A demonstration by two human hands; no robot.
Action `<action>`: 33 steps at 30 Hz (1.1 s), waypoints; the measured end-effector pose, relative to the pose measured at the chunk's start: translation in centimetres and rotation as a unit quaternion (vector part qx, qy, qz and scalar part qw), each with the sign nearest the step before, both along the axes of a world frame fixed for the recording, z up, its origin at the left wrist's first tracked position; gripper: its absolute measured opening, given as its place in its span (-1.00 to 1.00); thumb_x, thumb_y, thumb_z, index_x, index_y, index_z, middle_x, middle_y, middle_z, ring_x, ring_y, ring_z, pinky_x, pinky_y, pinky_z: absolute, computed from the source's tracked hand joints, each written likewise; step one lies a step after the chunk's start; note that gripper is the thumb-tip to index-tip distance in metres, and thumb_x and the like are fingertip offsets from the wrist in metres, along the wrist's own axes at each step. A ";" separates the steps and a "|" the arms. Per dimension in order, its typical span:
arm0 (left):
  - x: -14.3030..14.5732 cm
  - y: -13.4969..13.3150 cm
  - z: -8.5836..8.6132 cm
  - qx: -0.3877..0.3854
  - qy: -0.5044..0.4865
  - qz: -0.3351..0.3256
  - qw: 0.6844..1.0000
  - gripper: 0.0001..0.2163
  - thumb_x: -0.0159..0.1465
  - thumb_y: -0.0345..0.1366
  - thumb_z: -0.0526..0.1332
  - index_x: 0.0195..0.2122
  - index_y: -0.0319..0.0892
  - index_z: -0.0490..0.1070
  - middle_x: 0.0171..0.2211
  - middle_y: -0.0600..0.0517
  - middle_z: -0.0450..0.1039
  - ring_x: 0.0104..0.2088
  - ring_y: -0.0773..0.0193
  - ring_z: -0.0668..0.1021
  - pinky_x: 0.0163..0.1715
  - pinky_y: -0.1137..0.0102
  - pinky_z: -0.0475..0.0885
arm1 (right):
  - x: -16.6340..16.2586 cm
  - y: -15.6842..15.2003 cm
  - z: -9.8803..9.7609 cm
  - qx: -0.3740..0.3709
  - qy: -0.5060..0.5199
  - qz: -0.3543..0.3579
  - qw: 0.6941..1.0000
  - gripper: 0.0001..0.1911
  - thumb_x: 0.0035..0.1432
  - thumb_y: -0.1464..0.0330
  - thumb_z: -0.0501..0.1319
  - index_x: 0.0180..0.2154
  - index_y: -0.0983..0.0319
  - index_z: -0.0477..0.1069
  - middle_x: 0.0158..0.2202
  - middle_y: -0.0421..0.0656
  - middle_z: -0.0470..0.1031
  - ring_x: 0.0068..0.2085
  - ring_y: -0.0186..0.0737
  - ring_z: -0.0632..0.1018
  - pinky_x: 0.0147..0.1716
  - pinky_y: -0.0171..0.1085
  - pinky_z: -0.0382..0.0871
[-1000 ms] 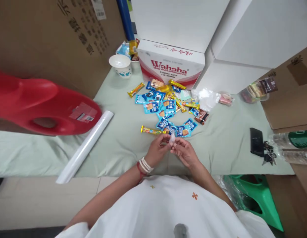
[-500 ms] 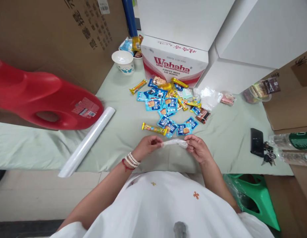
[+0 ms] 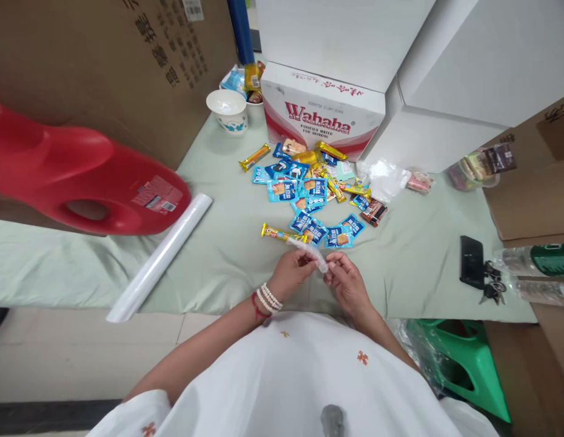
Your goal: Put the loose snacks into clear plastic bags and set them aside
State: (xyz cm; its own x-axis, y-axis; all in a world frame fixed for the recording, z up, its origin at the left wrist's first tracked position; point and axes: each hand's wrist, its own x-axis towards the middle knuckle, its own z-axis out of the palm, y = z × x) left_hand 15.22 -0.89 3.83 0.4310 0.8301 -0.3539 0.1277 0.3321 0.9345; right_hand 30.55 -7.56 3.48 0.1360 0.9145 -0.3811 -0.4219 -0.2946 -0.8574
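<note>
Head view: at the near edge of a cloth-covered bench (image 3: 236, 243), a person's left hand (image 3: 295, 272) pinches a narrow, whitish strip of see-through plastic (image 3: 310, 250) along its length, fingers drawn close; the right hand (image 3: 346, 280), also narrow, has its fingertips at the strip's near, right end, though how firmly they grip cannot be told; the far, left end points over a yellow-wrapped stick (image 3: 275, 232), and whether the two touch is unclear.

Good handling here would likely mean a light, steady pinch from the left hand, with the right working the end between thumb and finger; film this thin may cling, crease or tear, so small, even pulls look wiser than a sharp tug; blue sachets (image 3: 282, 190) lie just beyond, so lifting the strip a little nearer the body should spare them a knock; a crumpled clear bag (image 3: 386, 179) sits farther right, well apart from both hands.
</note>
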 end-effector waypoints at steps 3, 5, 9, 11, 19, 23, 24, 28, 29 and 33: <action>-0.2 -0.2 -0.1 0.057 0.042 -0.047 0.996 -0.81 0.13 -0.15 0.31 -0.42 -0.19 0.51 -0.47 0.05 0.52 -0.43 0.27 0.48 -0.38 0.38 0.32 | 1.0 0.5 -0.2 0.044 -0.160 0.029 0.986 -0.71 0.07 0.16 0.46 -0.20 0.13 0.56 -0.26 -0.20 0.44 -0.28 -0.26 0.43 -0.30 -0.30 0.33; -0.6 -0.4 -0.2 0.075 0.041 -0.035 0.996 -0.84 0.12 -0.19 0.30 -0.44 -0.18 0.48 -0.48 0.08 0.49 -0.44 0.29 0.46 -0.38 0.40 0.31 | 1.5 1.2 -0.3 0.053 -0.196 0.043 0.978 -0.74 0.08 0.15 0.45 -0.28 0.16 0.56 -0.31 -0.20 0.45 -0.31 -0.26 0.42 -0.32 -0.30 0.30; -1.9 -0.4 -0.9 -0.009 0.001 0.094 0.996 -0.83 0.04 -0.22 0.34 -0.47 -0.16 0.39 -0.53 0.15 0.40 -0.47 0.36 0.42 -0.41 0.44 0.30 | 2.3 2.3 -1.1 0.010 -0.125 -0.026 0.992 -0.72 0.06 0.14 0.43 -0.30 0.18 0.51 -0.48 -0.29 0.35 -0.49 -0.36 0.28 -0.47 -0.33 0.15; -2.8 -0.2 -1.2 -0.099 -0.049 0.173 0.979 -0.76 0.00 -0.19 0.38 -0.47 -0.14 0.34 -0.54 0.15 0.40 -0.48 0.35 0.45 -0.41 0.45 0.34 | 2.4 2.3 -1.8 -0.012 -0.095 -0.054 0.994 -0.69 0.01 0.14 0.45 -0.32 0.19 0.49 -0.48 -0.30 0.32 -0.52 -0.39 0.24 -0.52 -0.35 0.10; -3.8 -0.3 -0.6 -0.164 -0.143 0.276 0.936 -0.66 -0.09 -0.21 0.50 -0.47 -0.18 0.34 -0.35 0.08 0.52 -0.33 0.32 0.59 -0.33 0.45 0.47 | 1.8 0.4 -2.0 0.115 -0.282 0.038 0.952 -0.43 0.08 0.03 0.43 0.05 0.12 0.42 0.03 -0.05 0.48 -0.06 -0.09 0.51 -0.11 -0.13 0.48; -3.4 -0.1 -0.3 -0.164 -0.152 0.266 0.938 -0.63 -0.04 -0.14 0.51 -0.40 -0.15 0.35 -0.35 0.09 0.51 -0.29 0.29 0.58 -0.30 0.41 0.51 | 1.2 0.9 -1.5 0.230 -0.492 0.128 0.830 -0.54 0.17 0.16 0.41 0.08 0.10 0.47 0.23 0.01 0.40 0.22 0.09 0.40 0.20 0.09 0.31; -3.3 0.1 -0.4 -0.164 -0.154 0.275 0.935 -0.61 -0.04 -0.12 0.51 -0.38 -0.14 0.34 -0.36 0.10 0.50 -0.29 0.29 0.58 -0.30 0.40 0.52 | 1.1 1.0 -1.5 0.235 -0.512 0.126 0.817 -0.72 0.27 0.21 0.31 0.00 0.10 0.52 0.16 -0.01 0.46 0.17 0.05 0.44 0.17 0.07 0.34; -3.1 0.9 -0.6 -0.150 -0.163 0.315 0.923 -0.56 -0.07 -0.13 0.52 -0.35 -0.11 0.27 -0.36 0.13 0.48 -0.32 0.31 0.57 -0.28 0.38 0.52 | 0.5 1.2 -1.7 0.200 -0.477 0.121 0.847 -0.82 0.39 0.29 0.14 -0.21 0.12 0.51 -0.15 -0.07 0.57 -0.07 -0.08 0.54 -0.01 -0.08 0.42; -3.0 1.1 -0.6 -0.142 -0.163 0.323 0.921 -0.56 -0.07 -0.15 0.52 -0.35 -0.11 0.27 -0.38 0.15 0.46 -0.35 0.34 0.56 -0.29 0.40 0.51 | 0.4 1.2 -1.7 0.182 -0.453 0.129 0.863 -0.83 0.38 0.27 0.16 -0.22 0.13 0.50 -0.19 -0.09 0.56 -0.12 -0.10 0.55 -0.06 -0.12 0.43; -3.4 1.4 -0.9 -0.099 -0.122 0.272 0.950 -0.69 0.02 -0.19 0.41 -0.32 -0.11 0.31 -0.49 0.22 0.35 -0.52 0.42 0.41 -0.45 0.47 0.37 | 0.6 1.3 -1.2 0.103 -0.320 0.109 0.936 -0.83 0.31 0.21 0.21 -0.28 0.15 0.43 -0.31 -0.18 0.50 -0.27 -0.20 0.49 -0.23 -0.24 0.39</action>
